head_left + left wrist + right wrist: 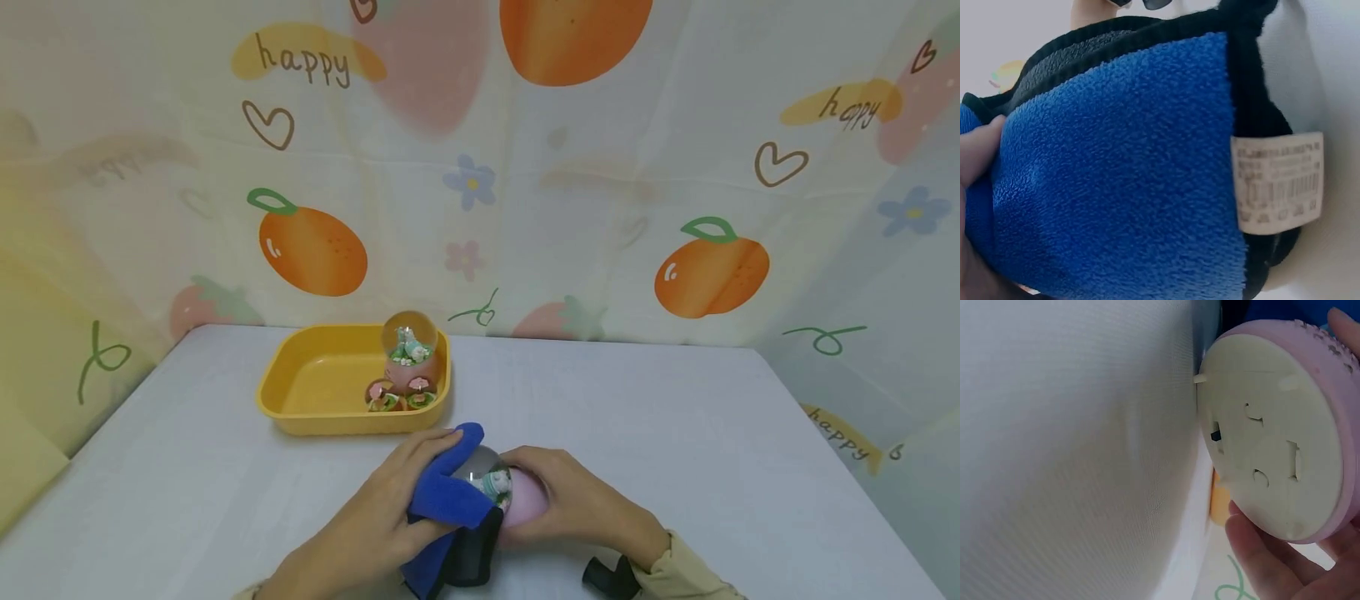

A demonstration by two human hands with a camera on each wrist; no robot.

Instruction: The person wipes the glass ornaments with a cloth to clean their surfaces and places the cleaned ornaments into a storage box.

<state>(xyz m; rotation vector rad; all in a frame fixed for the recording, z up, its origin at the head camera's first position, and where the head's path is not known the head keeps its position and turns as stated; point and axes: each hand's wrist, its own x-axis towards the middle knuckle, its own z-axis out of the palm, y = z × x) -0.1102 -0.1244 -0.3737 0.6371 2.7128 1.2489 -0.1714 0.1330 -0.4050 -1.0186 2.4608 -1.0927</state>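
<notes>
Near the front of the table my left hand (375, 512) grips a blue fleecy cloth (442, 497) with black edging, folded against the clear dome of a snow globe (528, 497). A white printed label (1279, 181) hangs from the cloth's edge in the left wrist view. My right hand (581, 500) holds the globe by its pink base, fingers and thumb around the side. The globe lies tilted sideways, dome toward the cloth, a small pale figure inside. Its cream underside (1266, 437) faces the right wrist camera and shows a small black switch. The cloth hides part of the dome.
Behind the hands stands a yellow tray (322, 423). At its right end are another snow globe (411, 350) with a pink base and two small dome-shaped ornaments (384, 397). A black device (611, 577) sits by the right wrist. A fruit-patterned curtain (585, 208) hangs behind the white table (637, 400).
</notes>
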